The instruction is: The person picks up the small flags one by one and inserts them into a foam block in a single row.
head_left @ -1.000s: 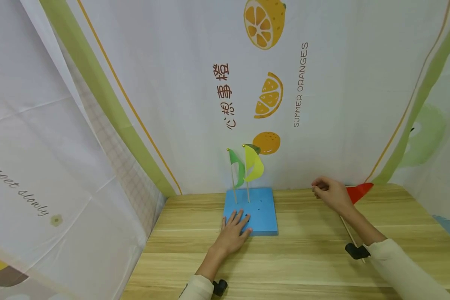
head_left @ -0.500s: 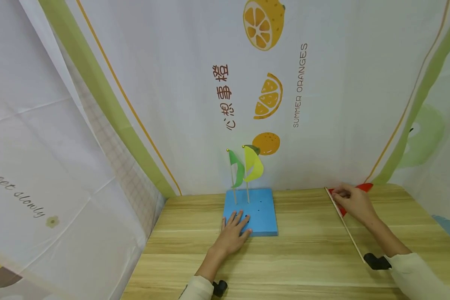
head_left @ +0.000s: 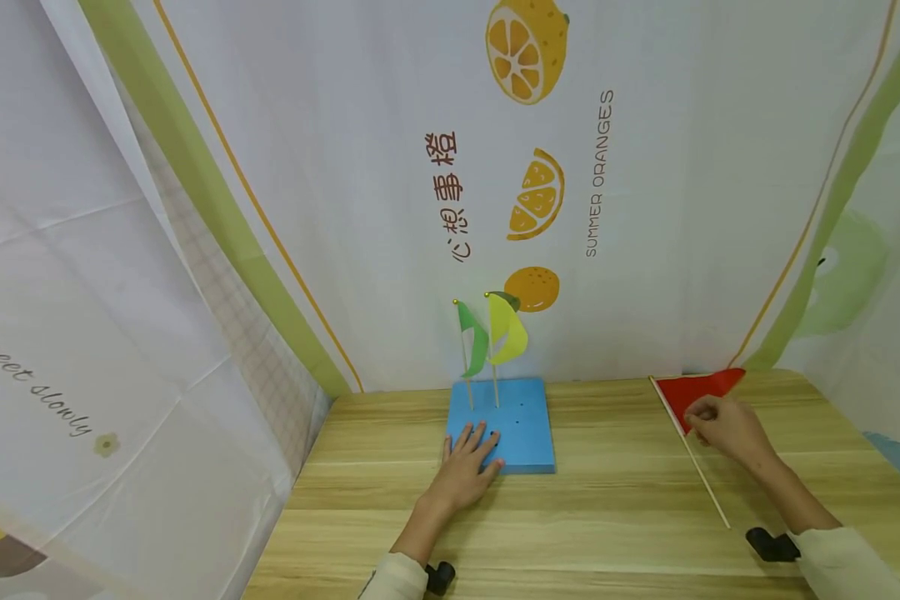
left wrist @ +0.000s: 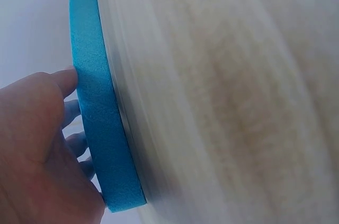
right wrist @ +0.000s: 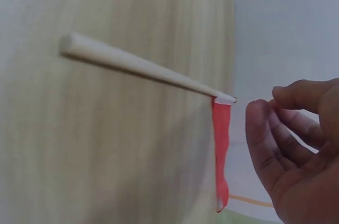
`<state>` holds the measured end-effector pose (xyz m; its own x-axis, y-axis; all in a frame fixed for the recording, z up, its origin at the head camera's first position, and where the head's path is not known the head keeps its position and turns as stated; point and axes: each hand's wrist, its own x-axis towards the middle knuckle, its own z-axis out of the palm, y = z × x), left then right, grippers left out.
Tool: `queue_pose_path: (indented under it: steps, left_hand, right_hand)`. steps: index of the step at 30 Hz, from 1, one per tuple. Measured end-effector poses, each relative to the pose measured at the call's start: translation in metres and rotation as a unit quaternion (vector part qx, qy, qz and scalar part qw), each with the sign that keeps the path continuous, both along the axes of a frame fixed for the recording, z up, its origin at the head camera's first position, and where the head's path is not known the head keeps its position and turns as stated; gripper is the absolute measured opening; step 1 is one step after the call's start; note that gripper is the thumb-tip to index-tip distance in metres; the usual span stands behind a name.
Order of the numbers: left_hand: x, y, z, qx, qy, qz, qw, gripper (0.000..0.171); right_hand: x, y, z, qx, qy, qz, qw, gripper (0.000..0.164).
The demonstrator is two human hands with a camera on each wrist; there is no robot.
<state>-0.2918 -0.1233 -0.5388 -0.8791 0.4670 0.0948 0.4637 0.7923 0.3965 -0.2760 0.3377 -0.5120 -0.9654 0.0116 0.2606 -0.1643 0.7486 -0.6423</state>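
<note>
In the head view my left hand (head_left: 461, 471) lies with spread fingers on the top of a blue foam block (head_left: 532, 442). The left wrist view shows the block's side edge (left wrist: 100, 113), with fingers reaching over it. My right hand (head_left: 729, 429) hovers near a red triangular flag (head_left: 690, 392) on a thin wooden stick (head_left: 707, 479), which lies on the table. Seen from the right wrist, the fingers (right wrist: 265, 139) are loosely bent and apart from the red flag (right wrist: 221, 150), holding nothing.
A green flag (head_left: 477, 337) and a yellow flag (head_left: 508, 329) stand upright on sticks in the blue block, which has several small holes. Behind the wooden table (head_left: 607, 517) hangs a white cloth (head_left: 667, 208) printed with oranges. Another cloth hangs at the left.
My right hand has come down and back over the red flag, then shifted slightly right, uncovering more of it. My left hand has stayed on the block.
</note>
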Motion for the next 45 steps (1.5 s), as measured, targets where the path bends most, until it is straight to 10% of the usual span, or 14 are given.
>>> queue_pose_path:
  steps: [45]
  left_hand:
    - [0.003,0.002,0.001,-0.022,0.011,0.008,0.9997,0.060]
  right_hand:
    - [0.005,-0.002,-0.024,0.038,-0.112,-0.022,0.993,0.037]
